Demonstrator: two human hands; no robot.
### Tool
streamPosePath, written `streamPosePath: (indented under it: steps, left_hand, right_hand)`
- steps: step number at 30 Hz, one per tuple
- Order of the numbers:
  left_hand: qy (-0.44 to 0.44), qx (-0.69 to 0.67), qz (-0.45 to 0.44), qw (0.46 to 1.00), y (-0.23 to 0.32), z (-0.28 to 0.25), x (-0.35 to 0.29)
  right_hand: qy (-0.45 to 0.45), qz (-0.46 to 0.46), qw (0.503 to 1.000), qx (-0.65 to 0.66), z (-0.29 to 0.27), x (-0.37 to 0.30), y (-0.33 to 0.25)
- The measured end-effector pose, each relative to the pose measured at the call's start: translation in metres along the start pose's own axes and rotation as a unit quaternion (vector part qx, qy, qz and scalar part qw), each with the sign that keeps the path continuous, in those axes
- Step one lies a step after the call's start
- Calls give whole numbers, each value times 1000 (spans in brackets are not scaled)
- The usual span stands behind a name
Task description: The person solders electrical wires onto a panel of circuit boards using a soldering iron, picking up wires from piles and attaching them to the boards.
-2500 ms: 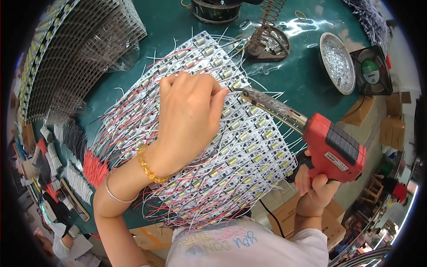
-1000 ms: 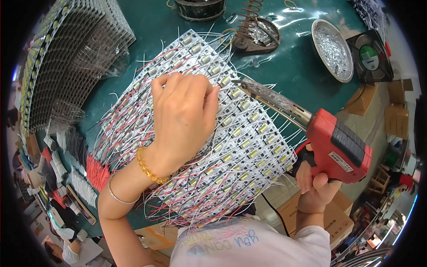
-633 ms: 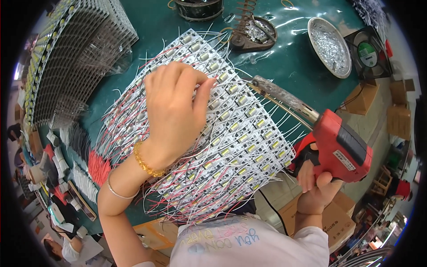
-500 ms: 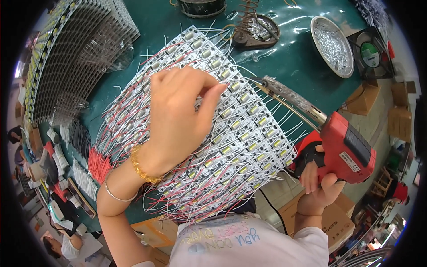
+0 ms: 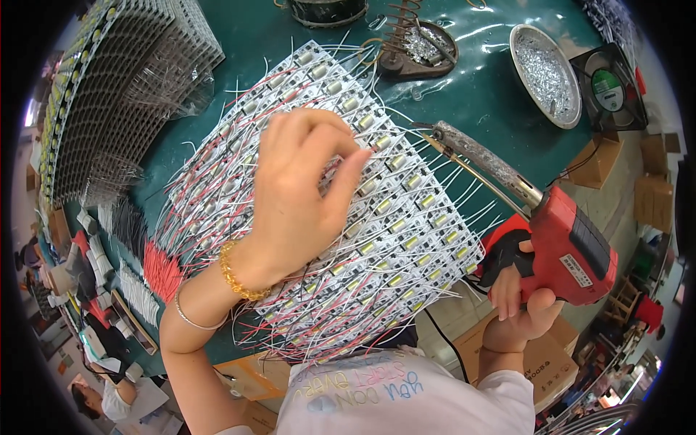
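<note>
A large panel of white LED circuit boards (image 5: 413,243) lies across the table in front of me, crowded with thin white, red and black wires. Over its middle, my left hand (image 5: 301,185) has its fingers curled and thumb and forefinger brought together in a pinch. Whatever lies between those fingertips is too small to make out. My right hand (image 5: 518,290) is wrapped round the handle of a red soldering gun (image 5: 576,243). The gun's tip points up and left, by the panel's right edge, close to the white wire ends there.
A soldering iron stand (image 5: 420,54) with a coiled spring is at the back. Right of it are a metal bowl (image 5: 545,76) of silvery scraps and a black fan (image 5: 607,87). Stacked panels (image 5: 109,87) stand at left, near bundled red wires (image 5: 162,270). Cardboard boxes (image 5: 547,366) sit below.
My left hand has shifted slightly to the right over the panel. The soldering gun in my right hand has moved a little right and down.
</note>
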State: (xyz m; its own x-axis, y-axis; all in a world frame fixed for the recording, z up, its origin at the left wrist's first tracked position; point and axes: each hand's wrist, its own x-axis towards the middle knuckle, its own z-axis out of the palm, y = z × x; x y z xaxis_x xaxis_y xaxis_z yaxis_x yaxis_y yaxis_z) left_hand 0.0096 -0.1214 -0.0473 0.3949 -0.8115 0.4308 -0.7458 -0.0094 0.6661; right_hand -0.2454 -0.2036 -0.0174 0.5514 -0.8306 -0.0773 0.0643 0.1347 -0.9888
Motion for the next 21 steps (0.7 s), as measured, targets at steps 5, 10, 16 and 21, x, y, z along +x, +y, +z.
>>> streamPosePath:
  steps: [5, 10, 16, 21]
  left_hand:
    - [-21, 57, -3, 998, -4, 1, 0]
    - [-45, 73, -20, 996, -2, -2, 4]
    - [-62, 87, -46, 993, 4, -4, 9]
    - [-55, 103, -37, 992, 6, -2, 9]
  right_hand:
    - [61, 2, 998, -23, 10, -8, 2]
    - [27, 28, 999, -15, 2, -7, 8]
    - [20, 54, 998, -6, 2, -4, 7]
    - [16, 43, 998, -53, -5, -8, 11]
